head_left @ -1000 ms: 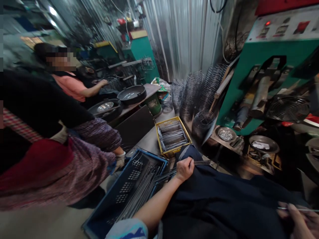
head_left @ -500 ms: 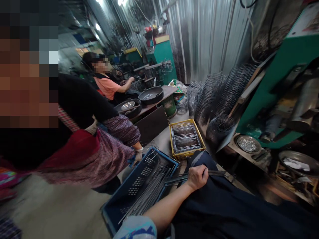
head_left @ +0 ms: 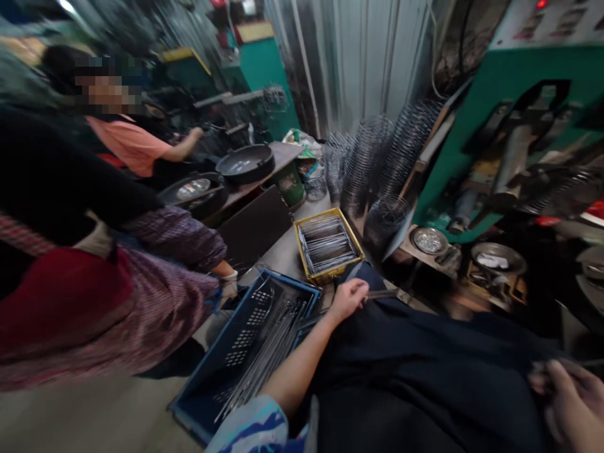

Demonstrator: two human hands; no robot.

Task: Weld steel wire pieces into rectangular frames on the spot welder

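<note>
The left hand [head_left: 348,297], just below frame centre, ends a bare forearm that rises from the lower edge. Its fingers are curled closed around a bundle of metal rods [head_left: 384,293], knuckles uppermost, at the upper edge of a dark cloth [head_left: 415,371] spread over the lap. The rods project to the right of the fist and run leftward toward the blue crate [head_left: 290,282], which lies just left of the hand and holds more loose rods [head_left: 264,358]. The fist hides the middle of the bundle. The right hand [head_left: 569,402], in the lower right corner, is blurred and partly cut off by the frame edge; whether its fingers grip anything cannot be told. A co-worker's gloved hand [head_left: 229,286] sits at the crate's left rim, apart from the left hand. A yellow crate [head_left: 335,270] of rods stands just above the fist. Wire coils [head_left: 372,163] and a green machine [head_left: 472,119] close off the right side. Bare floor [head_left: 94,421] lies at lower left.
</note>
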